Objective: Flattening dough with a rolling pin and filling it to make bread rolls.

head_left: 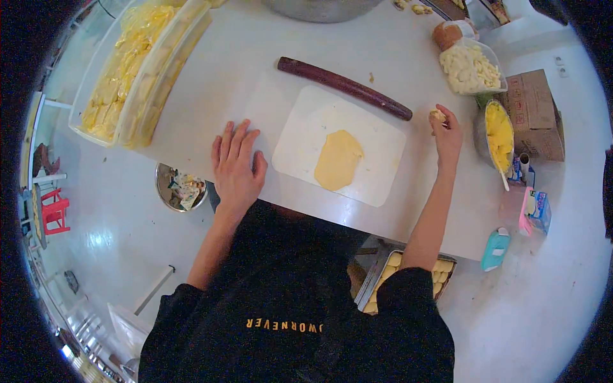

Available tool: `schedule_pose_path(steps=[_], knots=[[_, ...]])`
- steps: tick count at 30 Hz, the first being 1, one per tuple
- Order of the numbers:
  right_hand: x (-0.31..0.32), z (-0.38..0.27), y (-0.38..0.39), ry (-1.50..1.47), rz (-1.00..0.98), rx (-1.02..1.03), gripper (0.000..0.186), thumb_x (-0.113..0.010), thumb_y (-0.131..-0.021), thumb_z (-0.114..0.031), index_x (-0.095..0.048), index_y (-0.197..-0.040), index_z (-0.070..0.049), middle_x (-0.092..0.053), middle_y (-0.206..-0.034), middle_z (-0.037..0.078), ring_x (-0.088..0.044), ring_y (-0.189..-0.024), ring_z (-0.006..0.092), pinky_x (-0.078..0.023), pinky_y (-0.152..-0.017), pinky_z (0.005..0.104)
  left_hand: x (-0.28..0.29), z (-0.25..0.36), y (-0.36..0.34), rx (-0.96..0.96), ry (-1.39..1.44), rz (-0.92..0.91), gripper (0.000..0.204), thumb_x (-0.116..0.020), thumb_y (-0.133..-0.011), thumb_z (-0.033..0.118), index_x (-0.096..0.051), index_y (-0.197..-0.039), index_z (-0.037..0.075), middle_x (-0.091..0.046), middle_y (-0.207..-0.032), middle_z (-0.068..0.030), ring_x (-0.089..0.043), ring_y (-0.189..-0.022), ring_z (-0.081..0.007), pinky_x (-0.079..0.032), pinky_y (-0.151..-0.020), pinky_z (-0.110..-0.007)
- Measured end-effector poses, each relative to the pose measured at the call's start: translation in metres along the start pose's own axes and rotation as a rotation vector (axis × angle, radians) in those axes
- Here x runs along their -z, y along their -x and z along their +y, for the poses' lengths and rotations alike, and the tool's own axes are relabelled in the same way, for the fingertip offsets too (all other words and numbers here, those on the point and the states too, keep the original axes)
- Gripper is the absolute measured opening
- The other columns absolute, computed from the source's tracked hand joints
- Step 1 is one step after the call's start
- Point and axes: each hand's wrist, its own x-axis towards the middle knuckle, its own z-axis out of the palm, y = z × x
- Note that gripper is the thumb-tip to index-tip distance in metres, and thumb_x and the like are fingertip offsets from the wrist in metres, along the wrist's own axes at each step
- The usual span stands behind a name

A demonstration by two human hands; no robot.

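the right hand [447,131] is pinched shut on a small piece of pale dough [438,115], held at the fingertips just above the white table [211,96]; the piece looks light and soft, likely to squash or stick if squeezed, so a loose fingertip pinch at its sides seems the right hold. just to the near-left of that grip lies the far end of a long dark rolling pin [345,87], which runs slantwise away along the back edge of a white cutting board [373,159]. on that board, well inward of the pinch, sits a flattened yellow dough sheet [338,159], thin and limp by the look of it, best lifted from under an edge rather than tugged. beyond the grip on the outer side stand a metal bowl of yellow filling [498,134] and a clear tub of pale dough pieces [471,69]. the left hand [236,166] lies open and flat, palm down on the table just beside the board's near corner, holding nothing. far off past it sit long trays of yellow pastries [124,70].
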Motion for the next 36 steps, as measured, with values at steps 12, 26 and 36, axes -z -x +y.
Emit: schedule_pose_path(steps=[12, 26, 36], knots=[[0.023, -0.143, 0.125, -0.179, 0.087, 0.789, 0.044, -0.076, -0.070, -0.005, -0.065, -0.113, -0.002, -0.066, -0.104, 0.012, -0.061, -0.097, 0.0251, -0.047, -0.093, 0.0340, 0.001, 0.000, 0.001, -0.013, 0.002, -0.011, 0.038, -0.060, -0.086, 0.013, -0.059, -0.123, 0.010, -0.051, -0.142, -0.0069, -0.040, -0.138, -0.0310, -0.027, -0.115, -0.049], [-0.056, -0.087, 0.150, 0.100, -0.331, 0.580, 0.057, -0.080, -0.072, -0.019, -0.063, -0.126, -0.013, -0.059, -0.124, 0.009, -0.053, -0.114, 0.0281, -0.040, -0.101, 0.0413, -0.001, -0.002, 0.001, -0.030, -0.002, -0.009, 0.037, -0.061, -0.085, 0.014, -0.059, -0.122, 0.011, -0.052, -0.141, -0.0066, -0.041, -0.137, -0.0312, -0.027, -0.114, -0.050], [-0.065, -0.082, 0.162, -0.004, -0.153, 0.477, 0.041, -0.076, -0.079, -0.016, -0.066, -0.118, -0.010, -0.061, -0.122, 0.008, -0.056, -0.112, 0.0272, -0.045, -0.097, 0.0381, 0.002, 0.004, -0.002, -0.005, 0.078, -0.047, 0.030, -0.066, -0.083, 0.015, -0.064, -0.113, 0.013, -0.052, -0.140, -0.0051, -0.038, -0.138, -0.0342, -0.023, -0.114, -0.056]])
